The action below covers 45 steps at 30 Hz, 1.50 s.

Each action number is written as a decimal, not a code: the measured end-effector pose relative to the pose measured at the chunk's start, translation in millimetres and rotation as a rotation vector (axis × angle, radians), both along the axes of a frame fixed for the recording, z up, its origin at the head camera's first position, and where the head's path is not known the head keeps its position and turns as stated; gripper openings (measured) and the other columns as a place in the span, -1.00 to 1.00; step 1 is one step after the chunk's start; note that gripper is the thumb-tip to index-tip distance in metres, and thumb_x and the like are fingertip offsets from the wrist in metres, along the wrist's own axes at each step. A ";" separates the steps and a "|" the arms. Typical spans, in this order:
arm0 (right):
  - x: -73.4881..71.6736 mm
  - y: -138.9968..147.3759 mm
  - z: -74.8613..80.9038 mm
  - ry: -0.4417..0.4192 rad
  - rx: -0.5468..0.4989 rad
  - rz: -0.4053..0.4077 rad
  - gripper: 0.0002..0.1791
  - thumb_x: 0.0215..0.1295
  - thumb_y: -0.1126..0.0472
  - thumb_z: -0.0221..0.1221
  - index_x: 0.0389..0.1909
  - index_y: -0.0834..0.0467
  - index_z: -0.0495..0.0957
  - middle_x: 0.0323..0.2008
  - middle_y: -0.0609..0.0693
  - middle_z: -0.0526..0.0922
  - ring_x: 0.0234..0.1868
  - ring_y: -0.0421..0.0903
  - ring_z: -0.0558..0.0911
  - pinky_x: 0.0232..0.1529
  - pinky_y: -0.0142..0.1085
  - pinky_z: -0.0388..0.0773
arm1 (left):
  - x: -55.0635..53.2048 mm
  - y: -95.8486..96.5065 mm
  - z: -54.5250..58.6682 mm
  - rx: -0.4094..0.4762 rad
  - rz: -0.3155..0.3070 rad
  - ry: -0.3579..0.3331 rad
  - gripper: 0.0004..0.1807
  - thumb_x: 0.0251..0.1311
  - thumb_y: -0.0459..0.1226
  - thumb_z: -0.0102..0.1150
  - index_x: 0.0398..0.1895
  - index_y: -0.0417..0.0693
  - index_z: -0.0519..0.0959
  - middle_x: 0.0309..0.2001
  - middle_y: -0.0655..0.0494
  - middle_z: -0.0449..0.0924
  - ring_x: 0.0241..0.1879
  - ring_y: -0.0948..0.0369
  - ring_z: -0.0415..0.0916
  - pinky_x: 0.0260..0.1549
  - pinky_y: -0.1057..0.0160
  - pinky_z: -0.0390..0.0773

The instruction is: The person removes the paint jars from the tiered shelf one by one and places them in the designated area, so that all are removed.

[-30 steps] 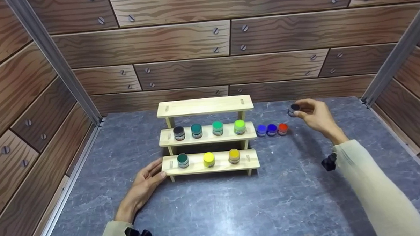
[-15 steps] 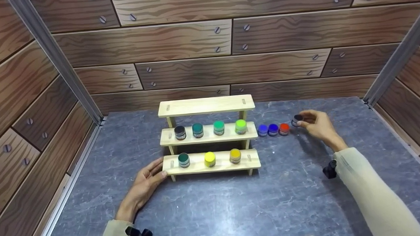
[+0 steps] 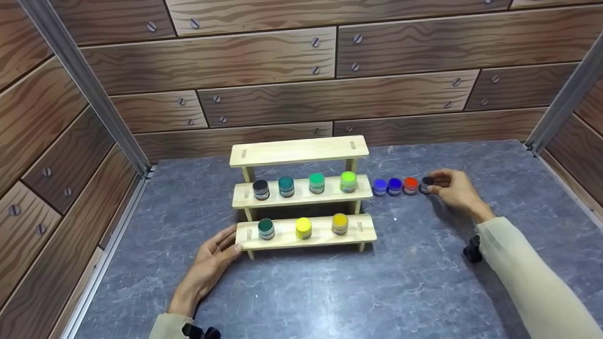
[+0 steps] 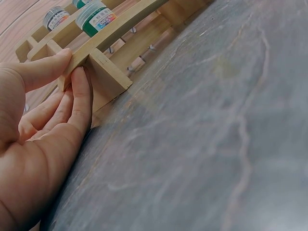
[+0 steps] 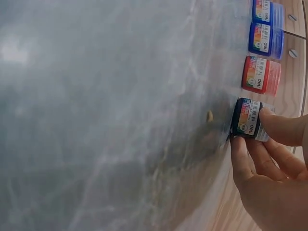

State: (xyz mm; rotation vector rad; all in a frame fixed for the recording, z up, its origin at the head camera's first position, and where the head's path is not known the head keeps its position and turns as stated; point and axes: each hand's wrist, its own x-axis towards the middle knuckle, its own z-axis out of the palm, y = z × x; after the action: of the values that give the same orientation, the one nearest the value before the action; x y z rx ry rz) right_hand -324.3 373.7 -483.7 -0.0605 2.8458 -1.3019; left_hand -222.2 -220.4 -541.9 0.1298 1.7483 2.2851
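My right hand (image 3: 457, 191) pinches a small black paint jar (image 5: 246, 117) between thumb and fingers. The jar stands upright on the table at the right end of a row, beside a red paint jar (image 3: 410, 185). Two blue jars continue that row toward the rack, the nearer to the red one being a dark blue jar (image 3: 395, 186). My left hand (image 3: 208, 263) grips the left end of the lowest step of a three-step wooden rack (image 3: 301, 150), thumb on top and fingers beneath. The lowest step bears a dark green jar (image 4: 96, 18), a yellow jar (image 3: 303, 228) and an orange-yellow jar (image 3: 340, 224).
On the middle step stand several jars: a black jar (image 3: 261, 190), a teal one, a green one and a lime green jar (image 3: 348, 182). The grey marbled table (image 3: 306, 300) meets wood-patterned walls (image 3: 277, 60) at the back and sides.
My right hand has come down and toward me with the black jar, from above the table to the row's right end beside the red jar. My left hand keeps its grip on the rack.
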 end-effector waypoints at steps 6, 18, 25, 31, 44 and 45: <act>-0.9 -0.9 0.8 -0.004 0.008 -0.014 -0.47 0.50 0.35 0.27 0.39 0.48 0.45 0.29 0.51 0.56 0.30 0.38 0.60 0.10 -0.41 0.68 | -0.8 -0.5 0.5 0.006 0.009 0.001 -0.17 0.46 -0.51 0.16 0.68 -0.41 0.00 0.65 -0.39 0.02 0.35 0.19 0.49 0.28 0.32 0.57; -3.0 -3.4 0.8 -0.008 0.010 -0.009 -0.43 0.50 0.32 0.27 0.43 0.48 0.42 0.32 0.52 0.53 0.34 0.41 0.56 0.29 -0.06 0.65 | -1.0 -1.2 -0.2 0.025 0.019 0.001 -0.17 0.44 -0.54 0.14 0.67 -0.44 -0.01 0.66 -0.41 0.01 0.33 0.19 0.51 0.30 0.30 0.57; 1.8 -14.2 19.8 0.100 0.010 -0.023 -0.41 0.48 0.29 0.31 0.42 0.46 0.43 0.29 0.45 0.60 0.28 0.36 0.63 0.19 -0.37 0.63 | 0.3 -2.2 -0.3 0.010 0.005 0.004 -0.16 0.46 -0.50 0.16 0.68 -0.41 -0.03 0.67 -0.38 0.00 0.36 0.20 0.48 0.30 0.33 0.57; 11.7 -42.6 54.2 0.186 -0.050 0.014 -0.43 0.52 0.19 0.30 0.43 0.36 0.47 0.30 0.37 0.62 0.27 0.27 0.64 0.03 -0.66 0.53 | 0.1 -2.2 -0.4 0.011 0.005 0.007 -0.16 0.47 -0.50 0.15 0.68 -0.41 -0.04 0.66 -0.40 -0.01 0.35 0.20 0.49 0.29 0.33 0.57; 30.8 -115.4 81.4 0.219 -0.198 0.201 -0.58 0.45 0.31 0.35 0.25 0.38 0.61 0.16 0.30 0.72 0.11 0.03 0.74 0.12 -0.54 0.62 | -0.2 0.4 0.1 0.021 0.007 0.001 -0.16 0.45 -0.52 0.14 0.68 -0.43 -0.03 0.65 -0.42 0.01 0.31 0.22 0.52 0.29 0.33 0.58; 31.4 -119.7 80.9 0.219 -0.198 0.215 -0.58 0.44 0.31 0.35 0.25 0.39 0.61 0.16 0.30 0.72 0.12 0.06 0.74 0.14 -0.52 0.63 | -0.1 0.4 0.3 0.016 0.004 0.007 -0.16 0.45 -0.52 0.15 0.67 -0.44 -0.03 0.65 -0.43 0.00 0.31 0.22 0.52 0.28 0.33 0.57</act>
State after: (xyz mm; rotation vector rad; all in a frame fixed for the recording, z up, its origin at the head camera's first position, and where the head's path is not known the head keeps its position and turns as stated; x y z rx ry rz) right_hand -293.0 253.9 -402.9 -0.5258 2.7662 -1.6097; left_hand -222.3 -220.0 -541.6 0.1374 1.7351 2.3053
